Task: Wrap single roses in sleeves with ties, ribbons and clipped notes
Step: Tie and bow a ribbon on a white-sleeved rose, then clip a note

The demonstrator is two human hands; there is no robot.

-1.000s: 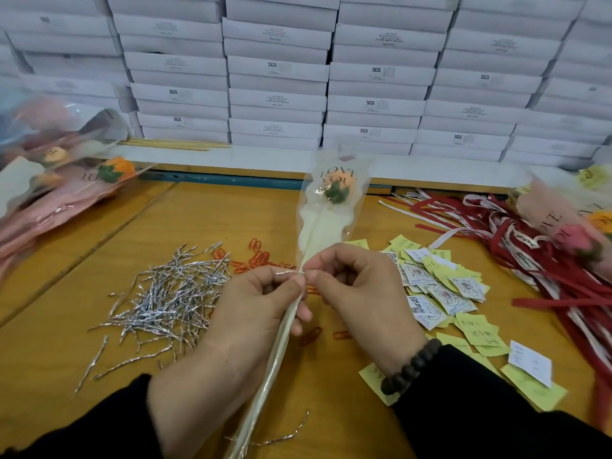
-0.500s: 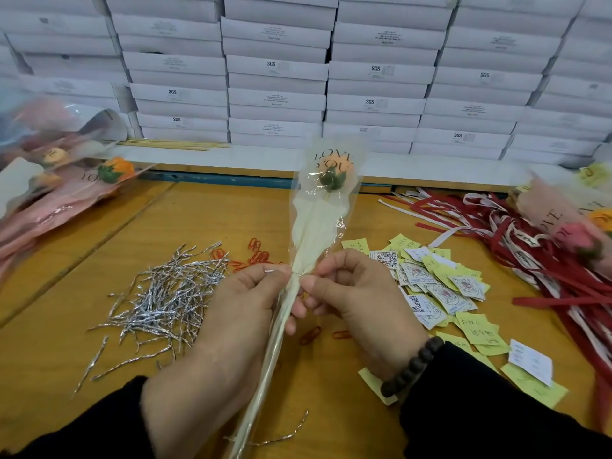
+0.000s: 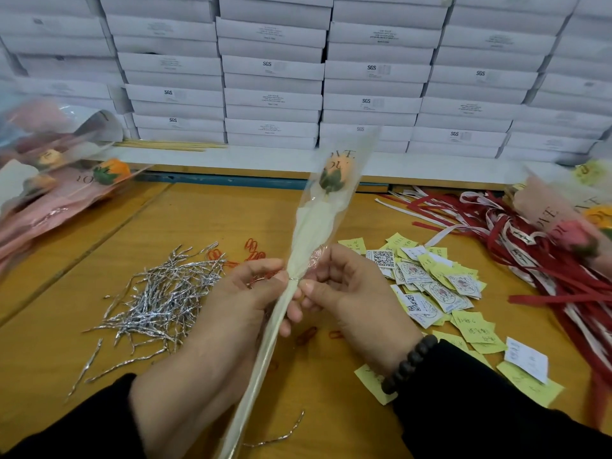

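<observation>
A single peach rose (image 3: 334,173) stands tilted in a clear sleeve (image 3: 318,223) with a cream inner sheet, held above the wooden table (image 3: 205,220). A silver wire tie (image 3: 293,279) rings the sleeve's narrow neck. My left hand (image 3: 245,299) grips the neck and stem and pinches the tie's left side. My right hand (image 3: 344,289) pinches the tie from the right. Loose silver ties (image 3: 159,299) lie in a heap at the left. Yellow and white notes (image 3: 437,286) lie at the right, red and white ribbons (image 3: 516,246) beyond them.
Wrapped roses (image 3: 59,190) are piled at the far left and more of them (image 3: 573,220) at the far right. Red paper clips (image 3: 253,250) lie behind my hands. One stray tie (image 3: 281,435) lies near the front edge. Stacked white boxes (image 3: 271,71) wall off the back.
The sleeved rose has risen and leaned to the right. Both hands have stayed at the neck, working the tie, which now sits tight around the sleeve.
</observation>
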